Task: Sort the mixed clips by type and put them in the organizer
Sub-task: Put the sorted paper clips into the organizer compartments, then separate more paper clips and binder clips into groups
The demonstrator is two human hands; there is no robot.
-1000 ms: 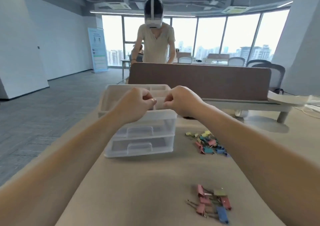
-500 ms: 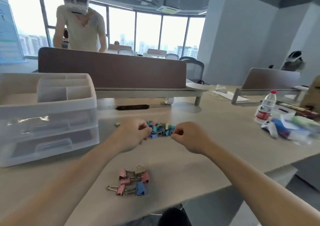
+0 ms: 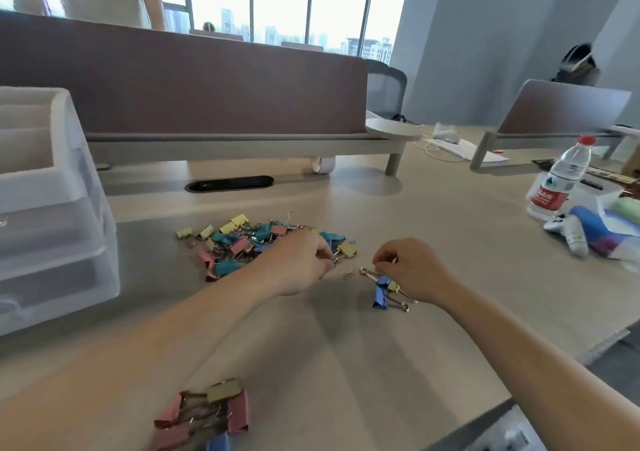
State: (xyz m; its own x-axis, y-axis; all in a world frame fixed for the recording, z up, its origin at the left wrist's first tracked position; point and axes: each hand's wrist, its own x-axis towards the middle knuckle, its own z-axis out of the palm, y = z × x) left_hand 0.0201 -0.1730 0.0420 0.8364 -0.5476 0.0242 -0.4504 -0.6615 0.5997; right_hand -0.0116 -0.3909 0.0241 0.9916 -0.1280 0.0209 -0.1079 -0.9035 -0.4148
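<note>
**Hands at the clip pile**

The mixed clips (image 3: 249,243) lie heaped mid-desk (image 3: 450,243), right of the organizer (image 3: 52,208). The left hand (image 3: 298,263) pinches at the pile's edge; the right hand (image 3: 412,270) pinches a blue clip's (image 3: 381,293) wire handle. Beyond stand a partition (image 3: 207,80) and windows.

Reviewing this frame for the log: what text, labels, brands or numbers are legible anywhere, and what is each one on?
No text in this frame can be read.
Water bottle: the red label carries white script and a green logo sits above it, both too blurred to read.
Binder clips, blue clip, organizer: no print visible.
Items at the right edge of the desk: too blurred to tell.
</note>
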